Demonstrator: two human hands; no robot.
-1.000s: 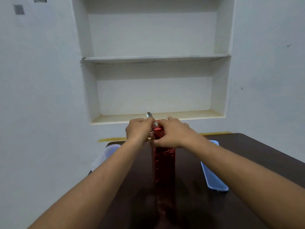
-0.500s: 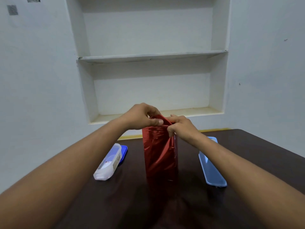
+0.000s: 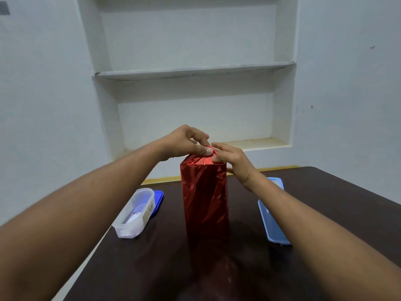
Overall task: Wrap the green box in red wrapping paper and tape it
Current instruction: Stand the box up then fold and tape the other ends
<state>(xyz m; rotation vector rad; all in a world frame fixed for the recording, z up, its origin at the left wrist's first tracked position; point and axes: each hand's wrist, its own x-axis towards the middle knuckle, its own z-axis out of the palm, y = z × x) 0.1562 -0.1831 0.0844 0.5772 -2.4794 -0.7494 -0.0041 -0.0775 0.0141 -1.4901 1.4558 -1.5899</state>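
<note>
A tall box covered in shiny red wrapping paper stands upright in the middle of the dark table. No green shows through the paper. My left hand is at the box's top, thumb and fingers pinching a small red paper flap. My right hand holds the top right corner, fingers curled onto the folded paper and thumb against the right side. No tape or tape roll is visible.
A clear plastic container with a blue lid behind it sits left of the box near the table's left edge. A light blue tray lies to the right. White wall shelves are behind the table.
The view pulled back and the box turned, showing a wider face. The loose top paper has been folded down flatter, and both hands stayed at the top.
</note>
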